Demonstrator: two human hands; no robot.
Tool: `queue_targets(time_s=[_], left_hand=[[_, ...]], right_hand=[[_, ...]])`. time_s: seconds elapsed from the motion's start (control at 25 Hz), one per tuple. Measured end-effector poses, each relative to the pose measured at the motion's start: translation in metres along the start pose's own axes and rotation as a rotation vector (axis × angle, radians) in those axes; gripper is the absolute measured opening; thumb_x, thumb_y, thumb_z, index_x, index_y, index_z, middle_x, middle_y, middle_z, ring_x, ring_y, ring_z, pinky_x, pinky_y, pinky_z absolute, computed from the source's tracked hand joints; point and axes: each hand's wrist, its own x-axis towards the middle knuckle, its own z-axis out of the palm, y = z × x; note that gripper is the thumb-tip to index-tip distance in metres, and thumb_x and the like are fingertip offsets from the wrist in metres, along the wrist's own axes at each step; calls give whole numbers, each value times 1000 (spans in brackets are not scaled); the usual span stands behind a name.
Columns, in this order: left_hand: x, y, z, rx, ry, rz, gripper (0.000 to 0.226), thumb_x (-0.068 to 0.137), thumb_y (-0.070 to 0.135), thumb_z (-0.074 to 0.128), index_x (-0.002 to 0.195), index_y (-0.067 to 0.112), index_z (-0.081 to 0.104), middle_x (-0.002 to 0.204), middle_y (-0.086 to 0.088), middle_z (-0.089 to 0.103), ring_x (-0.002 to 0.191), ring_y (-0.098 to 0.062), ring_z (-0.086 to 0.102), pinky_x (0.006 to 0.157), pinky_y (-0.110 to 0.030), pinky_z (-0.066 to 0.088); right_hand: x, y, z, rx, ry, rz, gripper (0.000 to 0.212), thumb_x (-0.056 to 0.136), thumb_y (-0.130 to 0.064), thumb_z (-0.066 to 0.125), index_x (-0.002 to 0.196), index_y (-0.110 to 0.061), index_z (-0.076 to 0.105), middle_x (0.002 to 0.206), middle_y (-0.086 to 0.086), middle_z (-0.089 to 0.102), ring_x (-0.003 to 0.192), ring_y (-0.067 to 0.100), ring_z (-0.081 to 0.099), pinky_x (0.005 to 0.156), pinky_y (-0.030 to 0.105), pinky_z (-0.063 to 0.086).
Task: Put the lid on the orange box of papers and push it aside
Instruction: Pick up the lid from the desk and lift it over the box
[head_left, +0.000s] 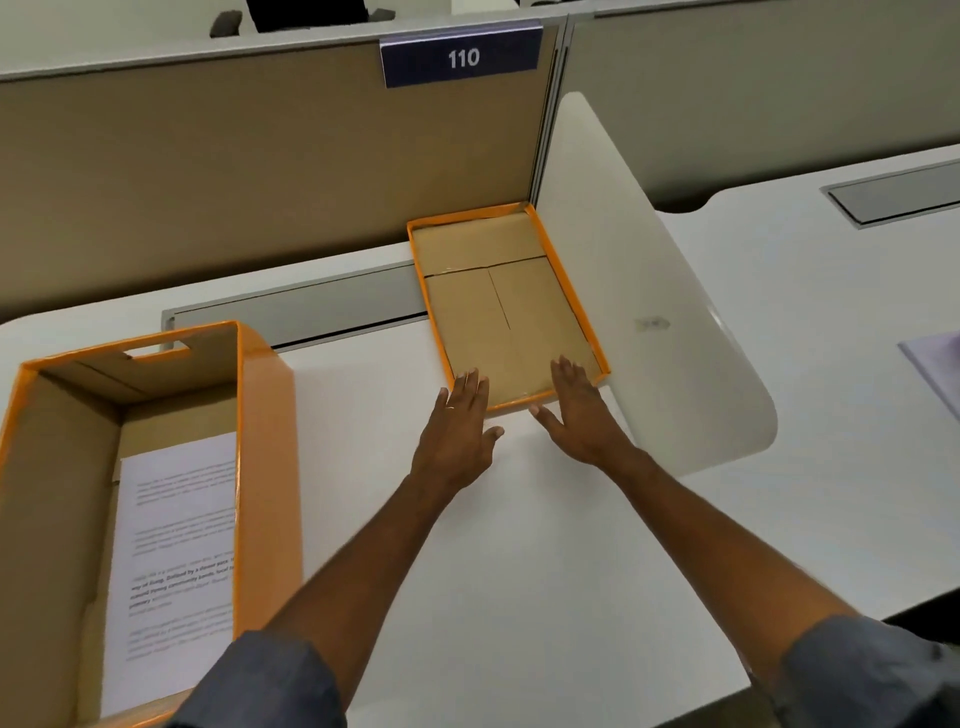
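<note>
On the white tabletop (519, 545), seen from the head camera, two bare hands reach forward to the lid (498, 296). It lies upside down, with its brown inside facing up and its orange rim all around. It sits at the far side of the tabletop, tucked in the corner where the tan wall (234, 171) meets the white side panel (649, 312).

Both hands are open and flat, with the fingers spread. Fingers of the left hand (460, 431) lie over the near left corner of the lid. Fingers of the right hand (579, 410) lie over the near edge close to the right corner. Neither hand has closed on the lid, and it rests flat on the tabletop.

At the left, well apart from the lid, stands the orange box (260, 467). It is open on top. Papers (176, 545) with printed words lie flat at the bottom of it. Up on the tan wall hangs a dark sign (462, 57) that reads 110.
</note>
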Motion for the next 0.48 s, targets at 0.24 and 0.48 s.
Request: queue_targets(time_s=[0.24, 0.48], left_hand=[[-7, -13, 32, 48, -65, -13, 70, 103, 52, 38, 160, 17, 19, 171, -5, 15, 159, -25, -2, 130, -47, 2], [-35, -28, 33, -302, 226, -166, 57, 100, 45, 53, 149, 17, 44, 165, -5, 34, 158, -22, 15, 127, -43, 20]], right_hand=[[-11, 8, 28, -101, -45, -22, 74, 106, -50, 36, 162, -7, 14, 173, 11, 12, 161, 27, 5, 130, 45, 5], [-21, 17, 23, 200, 348, 85, 61, 105, -28, 55, 156, -2, 35, 163, 18, 37, 154, 33, 30, 127, 46, 26]])
